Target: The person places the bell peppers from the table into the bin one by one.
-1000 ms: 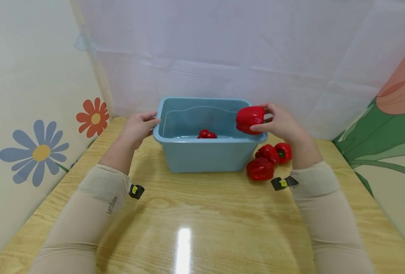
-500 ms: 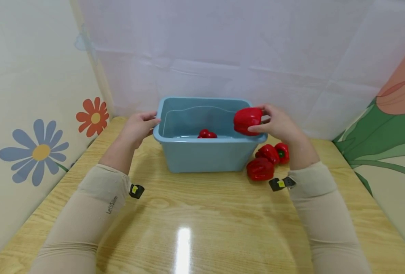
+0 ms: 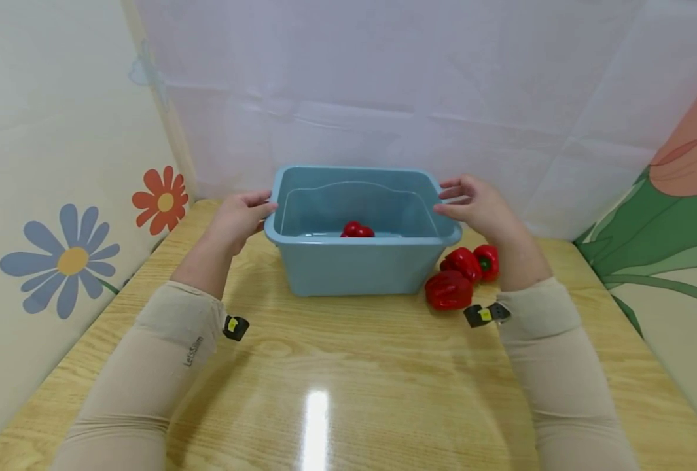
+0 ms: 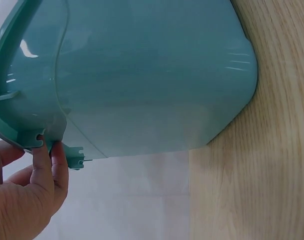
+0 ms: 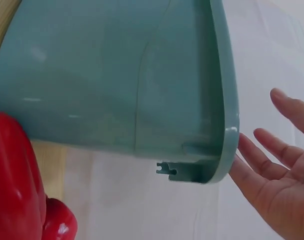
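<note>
my left hand (image 3: 233, 222) pinches bin (image 3: 357, 268) rim | my right hand (image 3: 480, 209) spread, nothing held, by rim | peppers (image 3: 449, 290) below right

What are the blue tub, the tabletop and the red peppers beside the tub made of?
Blue tub: probably moulded plastic; smooth, shiny, with notched tabs.
Tabletop: wood or laminate; glossy, showing wood grain.
Red peppers: shiny, catching the light; real or plastic, unclear.

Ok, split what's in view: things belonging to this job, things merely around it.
Likely the job:
- blue tub
- three red peppers beside it
- red items inside, partly hidden
- left hand
- right hand

Merely around:
- wooden table
- flowered wall covering
</note>
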`<control>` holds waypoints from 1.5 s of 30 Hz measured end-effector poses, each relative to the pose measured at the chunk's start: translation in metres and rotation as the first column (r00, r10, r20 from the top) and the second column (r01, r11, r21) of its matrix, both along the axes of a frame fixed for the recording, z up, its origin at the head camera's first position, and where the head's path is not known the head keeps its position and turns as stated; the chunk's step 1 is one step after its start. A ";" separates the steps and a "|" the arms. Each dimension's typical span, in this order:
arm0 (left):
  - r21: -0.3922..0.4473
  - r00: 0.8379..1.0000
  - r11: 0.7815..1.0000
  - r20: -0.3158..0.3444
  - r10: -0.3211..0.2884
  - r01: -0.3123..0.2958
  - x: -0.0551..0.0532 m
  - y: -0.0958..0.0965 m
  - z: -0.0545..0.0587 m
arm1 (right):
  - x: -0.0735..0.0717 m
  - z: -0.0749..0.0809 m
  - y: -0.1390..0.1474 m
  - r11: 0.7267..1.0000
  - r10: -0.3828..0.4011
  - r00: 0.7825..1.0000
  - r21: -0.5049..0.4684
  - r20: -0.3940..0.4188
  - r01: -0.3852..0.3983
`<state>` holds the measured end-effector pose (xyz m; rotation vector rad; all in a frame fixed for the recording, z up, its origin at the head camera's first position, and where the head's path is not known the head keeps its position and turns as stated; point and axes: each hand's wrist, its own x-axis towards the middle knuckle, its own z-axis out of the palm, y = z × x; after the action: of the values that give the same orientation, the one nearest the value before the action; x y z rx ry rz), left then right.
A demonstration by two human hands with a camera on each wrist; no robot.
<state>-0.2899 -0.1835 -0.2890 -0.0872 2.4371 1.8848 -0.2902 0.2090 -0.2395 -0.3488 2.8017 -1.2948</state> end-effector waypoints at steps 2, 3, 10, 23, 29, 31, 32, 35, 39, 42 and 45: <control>0.001 1.000 1.000 0.002 0.000 0.000 0.000 0.000 0.000 | 0.001 0.000 0.002 1.000 0.002 1.000 0.016 0.004 -0.003; 0.002 1.000 1.000 0.004 0.000 0.000 0.000 0.000 0.000 | 0.001 0.000 0.002 1.000 0.006 1.000 0.020 0.008 -0.006; 0.012 1.000 1.000 -0.004 -0.002 0.002 0.000 0.000 0.000 | 0.002 -0.004 0.007 1.000 0.023 0.999 0.000 0.028 -0.023; 0.007 1.000 1.000 0.000 0.003 -0.003 -0.001 0.000 0.001 | 0.009 -0.006 0.018 1.000 0.027 0.999 -0.011 0.028 -0.026; 0.001 1.000 1.000 -0.002 0.007 -0.007 0.000 0.000 0.001 | 0.014 -0.010 0.032 1.000 0.013 1.000 -0.025 0.019 -0.012; 0.001 1.000 1.000 0.000 0.008 -0.008 0.000 0.000 0.001 | 0.016 -0.012 0.037 0.999 0.008 1.000 -0.031 0.011 -0.008; 0.003 1.000 1.000 -0.001 0.010 -0.010 0.000 0.000 0.001 | 0.017 -0.014 0.040 0.999 0.005 1.000 -0.033 0.009 -0.005; 0.005 1.000 1.000 0.002 0.012 -0.012 0.001 0.000 0.001 | 0.018 -0.019 0.048 0.999 0.001 1.000 -0.037 0.008 0.000; -0.003 1.000 1.000 0.005 0.008 -0.008 0.001 0.001 0.001 | 0.021 -0.027 0.059 0.999 -0.006 0.999 -0.053 0.033 0.008; -0.006 1.000 1.000 0.001 0.003 -0.003 0.001 0.001 0.001 | 0.022 -0.032 0.065 0.998 -0.018 0.998 -0.052 0.062 0.021; 0.000 1.000 1.000 -0.003 0.004 -0.004 0.000 0.001 0.001 | 0.023 -0.038 0.070 0.999 -0.026 0.996 -0.042 0.087 0.030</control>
<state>-0.2894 -0.1829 -0.2882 -0.0901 2.4410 1.8873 -0.2676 0.2788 -0.2778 -0.2500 2.7205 -1.3446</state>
